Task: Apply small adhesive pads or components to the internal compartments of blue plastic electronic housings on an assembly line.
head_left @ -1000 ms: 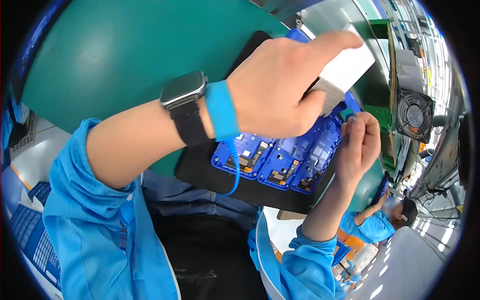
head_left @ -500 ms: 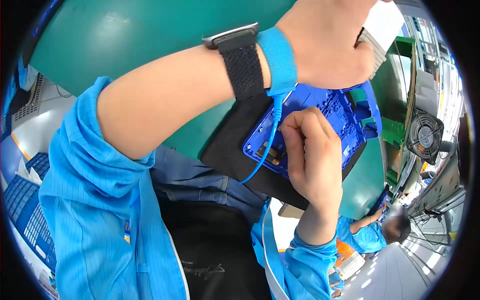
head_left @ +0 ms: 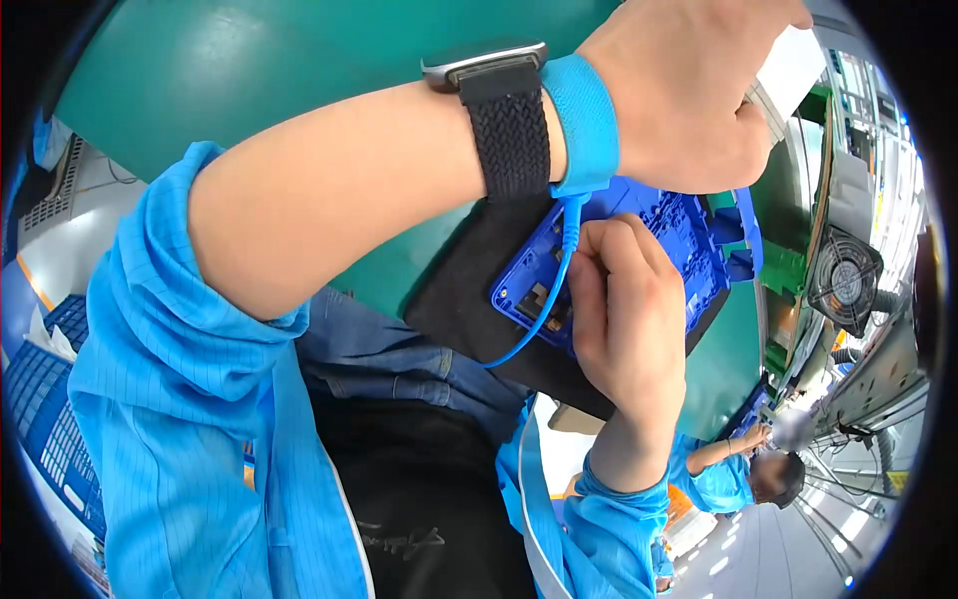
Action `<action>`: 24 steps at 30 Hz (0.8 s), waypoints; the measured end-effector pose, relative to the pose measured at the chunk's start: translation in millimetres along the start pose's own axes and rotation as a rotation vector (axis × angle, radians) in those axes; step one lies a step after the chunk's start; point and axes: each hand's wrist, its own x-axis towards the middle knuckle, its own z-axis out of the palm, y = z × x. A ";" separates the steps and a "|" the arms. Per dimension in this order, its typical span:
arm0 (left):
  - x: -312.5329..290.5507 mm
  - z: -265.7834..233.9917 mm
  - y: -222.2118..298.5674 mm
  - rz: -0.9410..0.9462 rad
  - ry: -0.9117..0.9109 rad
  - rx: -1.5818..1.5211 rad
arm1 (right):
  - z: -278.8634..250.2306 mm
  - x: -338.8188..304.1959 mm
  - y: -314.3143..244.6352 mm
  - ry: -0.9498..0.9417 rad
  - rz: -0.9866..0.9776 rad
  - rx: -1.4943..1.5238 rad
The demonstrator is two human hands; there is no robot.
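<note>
My left hand stretches across to the upper right, thumb and a finger apart, the other fingers hidden; I see nothing held in it. Its wrist carries a watch and a light-blue wrist strap with a blue cord. Beneath it lies a blue plastic housing, open side up, with moulded ribs and small dark parts near its left corner. My right hand is over that housing, thumb and forefinger closed in a pinch. Whatever sits between these fingertips is too small or hidden. The cord hangs just left of them.
A black mat lies under the housing on the green tabletop. Past my left hand are a white block-like item and green bins. A fan stands at right. Another person works at lower right; a blue basket is at left.
My left hand and forearm have shifted slightly to the right, taking the strap and cord along. My right hand keeps its pinch over the housing, almost unmoved.
</note>
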 end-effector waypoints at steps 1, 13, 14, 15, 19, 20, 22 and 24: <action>0.3 0.8 -0.7 0.028 0.003 0.000 | 0.0 0.3 -0.4 0.010 -0.008 -0.008; -1.6 3.7 -1.3 0.055 0.026 -0.007 | 1.1 0.0 -0.9 0.012 -0.011 0.020; -1.2 3.4 -1.0 0.053 0.022 -0.004 | 1.2 0.3 -1.2 0.013 -0.013 0.021; -0.6 3.0 -0.7 0.051 0.018 0.000 | 1.2 0.7 -1.6 0.006 -0.010 0.009; 3.0 3.7 0.2 0.046 0.003 -0.001 | 2.9 -0.5 -3.6 0.035 -0.014 -0.024; 3.7 3.0 1.1 0.045 0.000 0.001 | 4.0 -1.1 -3.3 0.036 -0.016 -0.025; 4.5 2.4 2.3 0.038 -0.007 0.004 | 6.8 -3.4 -1.6 0.106 -0.039 -0.043; 4.3 2.7 2.8 0.028 -0.013 0.005 | 8.5 -6.2 0.6 0.114 -0.043 -0.011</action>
